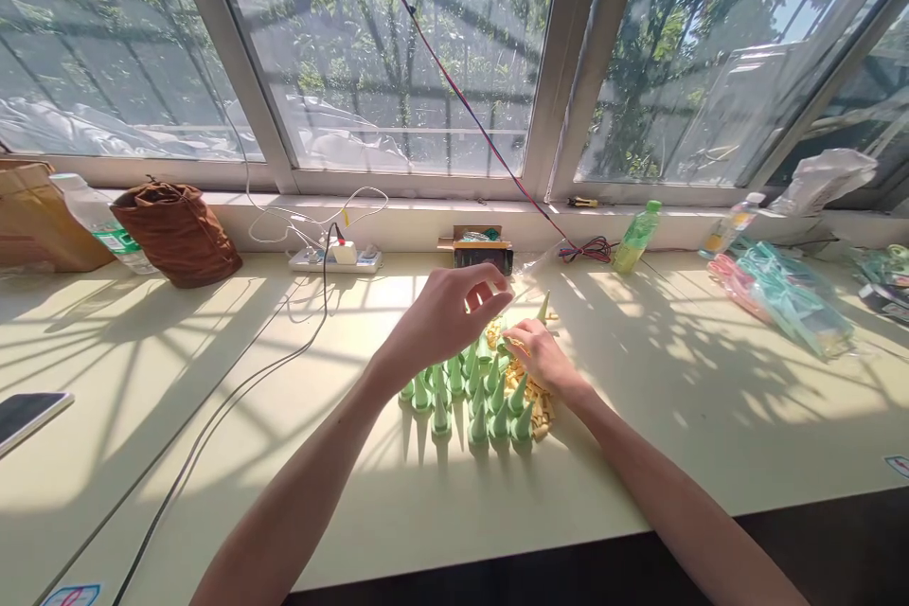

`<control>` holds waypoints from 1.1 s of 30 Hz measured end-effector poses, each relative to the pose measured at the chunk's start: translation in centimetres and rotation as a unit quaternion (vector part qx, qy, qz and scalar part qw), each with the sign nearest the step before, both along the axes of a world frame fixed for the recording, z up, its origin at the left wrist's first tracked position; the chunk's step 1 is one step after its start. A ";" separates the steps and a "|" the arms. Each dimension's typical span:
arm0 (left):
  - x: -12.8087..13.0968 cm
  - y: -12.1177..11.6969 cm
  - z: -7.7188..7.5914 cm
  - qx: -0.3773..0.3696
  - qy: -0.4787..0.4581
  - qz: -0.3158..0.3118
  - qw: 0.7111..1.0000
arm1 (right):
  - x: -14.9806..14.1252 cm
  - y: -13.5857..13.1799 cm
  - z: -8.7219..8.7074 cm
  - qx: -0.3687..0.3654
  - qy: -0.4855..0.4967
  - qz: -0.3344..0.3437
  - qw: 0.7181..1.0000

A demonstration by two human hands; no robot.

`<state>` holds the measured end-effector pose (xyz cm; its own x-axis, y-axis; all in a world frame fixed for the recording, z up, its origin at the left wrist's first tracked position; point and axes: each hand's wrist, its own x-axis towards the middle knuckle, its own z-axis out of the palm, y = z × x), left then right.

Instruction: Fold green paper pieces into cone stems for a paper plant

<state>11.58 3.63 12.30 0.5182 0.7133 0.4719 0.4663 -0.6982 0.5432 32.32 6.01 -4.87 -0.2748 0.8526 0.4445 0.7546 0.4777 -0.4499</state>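
Observation:
A cluster of small green cones [474, 398] stands upright on the pale table [213, 341], with a heap of small yellow pieces [540, 409] beside and behind it. My left hand [444, 314] hovers above the cluster, thumb and fingertips curled into a pinch on something too small to name. My right hand [543, 355] rests on the yellow pieces, fingers closed over a small piece I cannot make out. One green cone [543, 307] stands just behind that hand.
A brown bag [177, 232], a water bottle [99, 220] and a cardboard box [35, 218] stand at the back left. A power strip [333, 258] with cables, a small open box [481, 246], a green bottle [636, 237], plastic bags [788, 298] and a phone [28, 415] lie around.

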 end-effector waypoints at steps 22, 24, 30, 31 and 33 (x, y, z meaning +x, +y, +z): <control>-1.2 1.4 0.1 -0.045 -0.034 0.099 0.994 | -1.2 -1.1 4.3 0.102 0.208 -0.090 0.969; -1.2 1.5 0.0 -0.072 -0.055 0.089 0.992 | -2.0 -1.7 6.9 0.148 0.241 -0.073 0.956; -1.7 1.3 0.5 -0.285 -0.164 -0.028 0.944 | -5.2 -3.1 13.0 0.239 0.248 0.037 0.938; -1.8 1.2 0.7 -0.312 -0.183 -0.050 0.931 | -5.5 -3.1 13.4 0.242 0.241 0.057 0.938; -1.9 1.0 1.0 -0.336 -0.214 -0.077 0.914 | -5.8 -3.1 13.7 0.242 0.223 0.090 0.940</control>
<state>9.66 4.65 13.29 0.5069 0.8511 0.1364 0.0355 -0.1787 0.9833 26.53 2.87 8.88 -0.0897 0.4783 0.8736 0.4299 0.8098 -0.3993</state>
